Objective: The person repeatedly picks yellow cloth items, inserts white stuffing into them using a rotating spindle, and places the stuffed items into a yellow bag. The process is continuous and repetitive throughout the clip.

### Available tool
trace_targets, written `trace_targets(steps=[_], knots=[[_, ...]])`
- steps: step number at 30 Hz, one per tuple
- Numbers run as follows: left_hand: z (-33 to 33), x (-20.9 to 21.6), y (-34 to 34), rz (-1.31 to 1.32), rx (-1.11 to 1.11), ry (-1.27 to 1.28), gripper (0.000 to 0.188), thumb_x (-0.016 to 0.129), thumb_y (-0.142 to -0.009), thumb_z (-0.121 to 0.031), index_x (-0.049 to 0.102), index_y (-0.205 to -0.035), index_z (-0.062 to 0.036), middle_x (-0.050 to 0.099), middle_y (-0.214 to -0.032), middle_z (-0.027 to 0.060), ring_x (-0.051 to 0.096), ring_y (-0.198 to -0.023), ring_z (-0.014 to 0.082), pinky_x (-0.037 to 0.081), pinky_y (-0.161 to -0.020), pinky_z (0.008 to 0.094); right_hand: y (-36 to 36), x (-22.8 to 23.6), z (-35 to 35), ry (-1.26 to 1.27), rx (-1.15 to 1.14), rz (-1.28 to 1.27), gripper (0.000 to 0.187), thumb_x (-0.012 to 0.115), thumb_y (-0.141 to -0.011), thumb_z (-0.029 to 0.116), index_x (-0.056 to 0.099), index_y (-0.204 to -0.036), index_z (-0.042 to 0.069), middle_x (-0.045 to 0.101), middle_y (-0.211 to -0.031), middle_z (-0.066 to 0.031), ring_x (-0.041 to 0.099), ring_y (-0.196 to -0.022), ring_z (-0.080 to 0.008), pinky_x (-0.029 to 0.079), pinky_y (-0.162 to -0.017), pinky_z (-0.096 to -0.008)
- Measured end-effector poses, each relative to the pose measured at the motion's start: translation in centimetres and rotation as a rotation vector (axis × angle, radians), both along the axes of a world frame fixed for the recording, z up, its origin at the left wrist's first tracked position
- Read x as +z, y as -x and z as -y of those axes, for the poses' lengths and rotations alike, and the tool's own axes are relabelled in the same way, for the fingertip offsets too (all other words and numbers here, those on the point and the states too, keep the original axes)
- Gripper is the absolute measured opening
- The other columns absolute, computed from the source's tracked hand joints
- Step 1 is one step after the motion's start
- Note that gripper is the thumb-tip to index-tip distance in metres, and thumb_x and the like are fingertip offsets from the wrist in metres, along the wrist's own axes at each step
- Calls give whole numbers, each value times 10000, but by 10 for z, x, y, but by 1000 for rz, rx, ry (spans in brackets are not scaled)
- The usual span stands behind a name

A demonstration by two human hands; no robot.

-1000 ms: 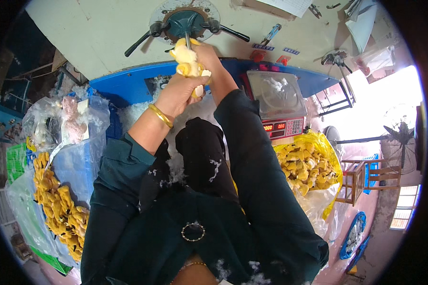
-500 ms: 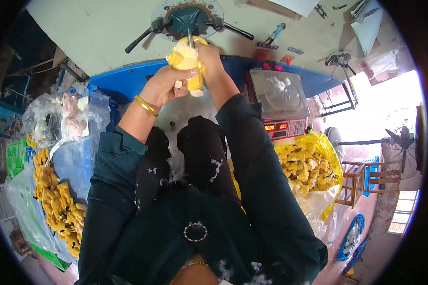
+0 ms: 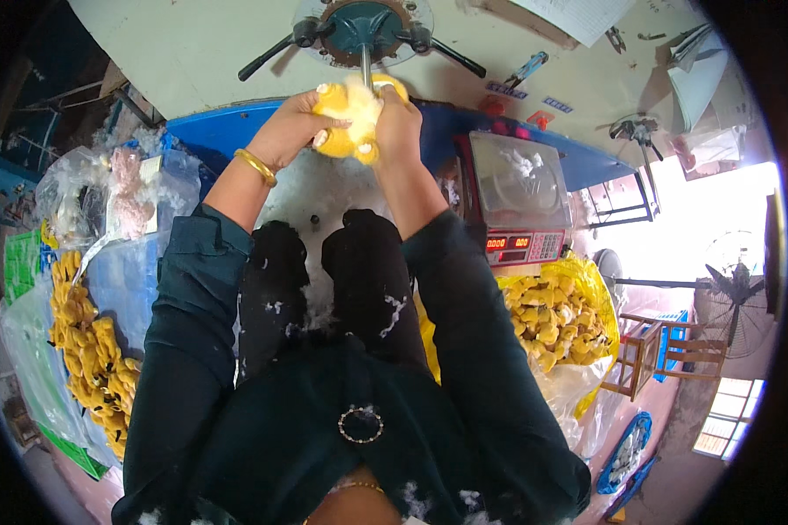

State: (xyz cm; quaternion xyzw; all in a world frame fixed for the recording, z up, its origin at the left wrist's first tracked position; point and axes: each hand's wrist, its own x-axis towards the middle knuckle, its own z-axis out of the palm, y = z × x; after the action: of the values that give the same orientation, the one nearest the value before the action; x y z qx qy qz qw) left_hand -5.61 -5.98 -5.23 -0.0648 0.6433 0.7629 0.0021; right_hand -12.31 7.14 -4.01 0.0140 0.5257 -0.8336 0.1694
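Note:
A small yellow plush toy [image 3: 352, 115] with a pale belly is held between my two hands, just below a metal nozzle [image 3: 366, 66]. The nozzle sticks out toward me from a green machine head [image 3: 364, 31] with a black-handled lever on each side. My left hand [image 3: 291, 129], a gold bangle at its wrist, pinches the toy's left side. My right hand [image 3: 397, 127] wraps round its right side close to the nozzle tip. Whether the tip sits inside the toy is hidden.
On the right stands a digital scale [image 3: 518, 188] with white fluff on its pan. Below it is a yellow sack [image 3: 600, 302] of toy pieces. Several filled yellow toys [image 3: 92, 341] lie at the left beside a clear plastic bag [image 3: 66, 188]. Clippers [image 3: 525, 70] lie on the machine panel.
The toy has turned from upright to more sideways, its belly now facing up. My left hand has shifted up along its side, and the view has moved slightly.

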Motion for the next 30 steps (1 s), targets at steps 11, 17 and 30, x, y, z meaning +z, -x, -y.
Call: trace_targets(steps=[11,17,30], knots=[[-48,7,-60,144,-61,-326,439,675,-859,-145,510,-1240,-3,617,-1157,97,609,-1056,189,512,-872,306,-24,7,-32,-45,125,85,275,479,-946,188,552,-1022,-66,636,-909,-144,669,-755,-223,558,-645,-328],[-70,29,-26,309,66,-605,448,672,-854,-225,520,-1245,-67,626,-1116,110,658,-948,237,602,-680,394,49,-38,-22,-369,585,-567,324,618,-854,312,624,-1036,44,684,-909,-85,666,-797,-165,539,-691,-321],[-59,22,-8,347,71,-641,395,662,-851,-276,568,-1162,-51,661,-1042,112,686,-840,216,597,-635,357,49,-12,-14,-311,623,-543,259,564,-876,223,646,-1039,39,685,-953,-69,664,-829,-153,550,-699,-316]])
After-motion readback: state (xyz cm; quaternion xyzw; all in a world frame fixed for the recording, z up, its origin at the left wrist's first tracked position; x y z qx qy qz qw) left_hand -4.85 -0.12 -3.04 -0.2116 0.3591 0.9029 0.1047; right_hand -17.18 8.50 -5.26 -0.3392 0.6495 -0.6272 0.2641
